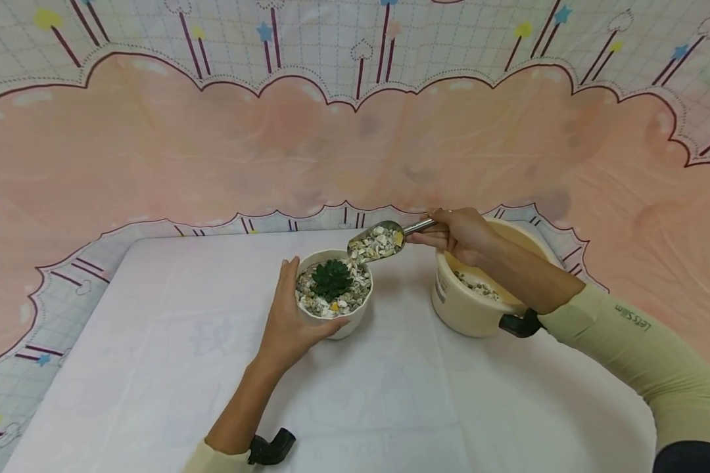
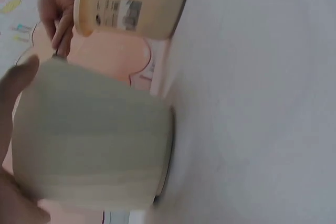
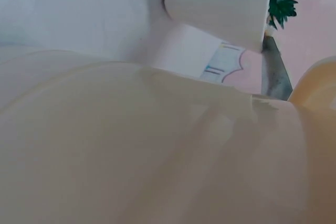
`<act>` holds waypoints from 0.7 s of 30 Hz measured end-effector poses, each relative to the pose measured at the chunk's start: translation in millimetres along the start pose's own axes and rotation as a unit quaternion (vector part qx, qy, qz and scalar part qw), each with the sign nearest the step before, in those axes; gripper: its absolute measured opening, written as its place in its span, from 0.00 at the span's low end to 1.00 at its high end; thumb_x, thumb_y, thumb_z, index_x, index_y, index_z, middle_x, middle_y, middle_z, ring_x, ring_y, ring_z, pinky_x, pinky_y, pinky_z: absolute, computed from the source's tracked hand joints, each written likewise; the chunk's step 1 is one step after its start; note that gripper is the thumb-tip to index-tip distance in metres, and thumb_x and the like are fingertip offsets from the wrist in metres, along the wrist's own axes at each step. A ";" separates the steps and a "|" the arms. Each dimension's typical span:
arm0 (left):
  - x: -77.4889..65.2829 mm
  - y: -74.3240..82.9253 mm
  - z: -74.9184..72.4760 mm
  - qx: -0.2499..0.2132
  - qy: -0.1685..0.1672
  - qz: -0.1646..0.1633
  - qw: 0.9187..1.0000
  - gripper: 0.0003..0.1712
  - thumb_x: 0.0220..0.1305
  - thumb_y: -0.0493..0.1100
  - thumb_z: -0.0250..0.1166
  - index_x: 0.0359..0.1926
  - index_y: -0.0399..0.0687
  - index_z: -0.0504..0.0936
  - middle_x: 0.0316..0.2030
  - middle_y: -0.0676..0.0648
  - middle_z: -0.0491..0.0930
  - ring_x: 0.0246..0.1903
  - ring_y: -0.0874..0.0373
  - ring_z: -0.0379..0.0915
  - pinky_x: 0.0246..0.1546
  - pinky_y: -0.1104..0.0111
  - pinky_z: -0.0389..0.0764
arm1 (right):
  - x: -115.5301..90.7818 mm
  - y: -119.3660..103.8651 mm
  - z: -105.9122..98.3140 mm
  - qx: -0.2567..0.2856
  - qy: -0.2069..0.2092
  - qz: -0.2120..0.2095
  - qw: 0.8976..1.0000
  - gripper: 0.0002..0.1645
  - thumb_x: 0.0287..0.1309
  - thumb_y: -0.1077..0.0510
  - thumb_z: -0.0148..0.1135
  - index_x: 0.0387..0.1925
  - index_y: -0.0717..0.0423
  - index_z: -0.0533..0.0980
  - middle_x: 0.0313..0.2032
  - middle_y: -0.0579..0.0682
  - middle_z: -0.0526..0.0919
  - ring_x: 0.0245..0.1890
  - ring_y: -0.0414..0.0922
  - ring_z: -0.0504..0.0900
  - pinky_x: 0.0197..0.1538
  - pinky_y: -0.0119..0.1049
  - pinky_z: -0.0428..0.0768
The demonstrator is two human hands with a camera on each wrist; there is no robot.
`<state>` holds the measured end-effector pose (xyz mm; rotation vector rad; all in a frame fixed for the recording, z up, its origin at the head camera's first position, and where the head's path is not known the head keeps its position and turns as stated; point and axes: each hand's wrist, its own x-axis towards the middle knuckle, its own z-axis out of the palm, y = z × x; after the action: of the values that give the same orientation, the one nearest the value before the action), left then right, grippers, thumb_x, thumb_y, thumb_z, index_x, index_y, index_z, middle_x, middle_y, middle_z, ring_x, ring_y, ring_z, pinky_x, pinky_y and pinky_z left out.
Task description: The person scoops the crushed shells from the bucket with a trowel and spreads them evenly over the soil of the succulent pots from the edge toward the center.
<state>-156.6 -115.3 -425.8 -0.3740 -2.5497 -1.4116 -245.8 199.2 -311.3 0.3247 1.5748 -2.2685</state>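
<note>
My left hand (image 1: 292, 328) holds a white plant pot (image 1: 355, 320), fingers along its left side and thumb across the front. In the pot a dark green succulent (image 1: 332, 280) sits among pale pebbles. The right hand (image 1: 466, 235) grips the handle of a metal scoop (image 1: 419, 225) heaped with white and yellowish gravel (image 1: 377, 243). The scoop tilts over the pot's right rim, its lip beside the succulent. In the left wrist view the pot (image 2: 94, 129) stands close to the table surface. The right wrist view shows the scoop's edge (image 3: 274, 72) against the pot (image 3: 220, 3).
A cream bucket (image 1: 458, 312) with some gravel (image 1: 479, 287) inside stands right of the pot, under my right forearm. White cloth (image 1: 213, 368) covers the table. A patterned backdrop (image 1: 331, 157) hangs behind. A pale surface (image 3: 131, 150) fills the lower right wrist view.
</note>
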 end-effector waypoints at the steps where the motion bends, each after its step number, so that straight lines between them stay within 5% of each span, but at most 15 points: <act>1: -1.8 0.8 2.7 -0.001 0.007 -0.007 1.000 0.77 0.45 0.51 0.89 0.84 0.38 0.47 0.82 0.35 0.44 0.82 0.40 0.34 0.74 0.37 0.54 | 0.0 0.0 -0.1 0.001 -0.001 0.001 1.000 0.17 0.85 0.60 0.40 0.51 0.70 0.72 0.37 0.67 0.89 0.36 0.55 0.92 0.49 0.37 0.86; 10: -7.2 -2.1 17.0 0.033 0.071 0.012 0.997 0.78 0.42 0.53 0.90 0.83 0.36 0.48 0.81 0.33 0.50 0.80 0.38 0.42 0.73 0.40 0.59 | -0.7 -0.3 -0.9 0.000 -0.004 -0.004 1.000 0.17 0.86 0.60 0.40 0.52 0.71 0.72 0.37 0.67 0.89 0.36 0.55 0.92 0.48 0.37 0.86; 16: -1.8 -5.7 8.4 0.018 0.038 0.000 0.999 0.80 0.40 0.54 0.91 0.83 0.37 0.48 0.79 0.36 0.55 0.78 0.41 0.53 0.73 0.44 0.62 | -2.1 -0.7 -2.3 -0.004 0.004 -0.002 1.000 0.17 0.85 0.60 0.40 0.52 0.71 0.72 0.36 0.66 0.89 0.36 0.55 0.92 0.48 0.36 0.86; 21: 3.2 -8.4 -0.7 0.006 0.000 -0.008 1.000 0.79 0.41 0.52 0.91 0.84 0.40 0.48 0.81 0.38 0.52 0.79 0.42 0.50 0.74 0.44 0.60 | -1.6 -0.6 -1.4 -0.003 0.009 -0.005 1.000 0.17 0.85 0.61 0.41 0.51 0.70 0.73 0.36 0.67 0.89 0.36 0.55 0.92 0.48 0.37 0.86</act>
<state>-162.2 -119.8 -431.2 -0.3523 -2.5667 -1.4016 -244.6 201.0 -310.6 0.3363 1.5949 -2.2739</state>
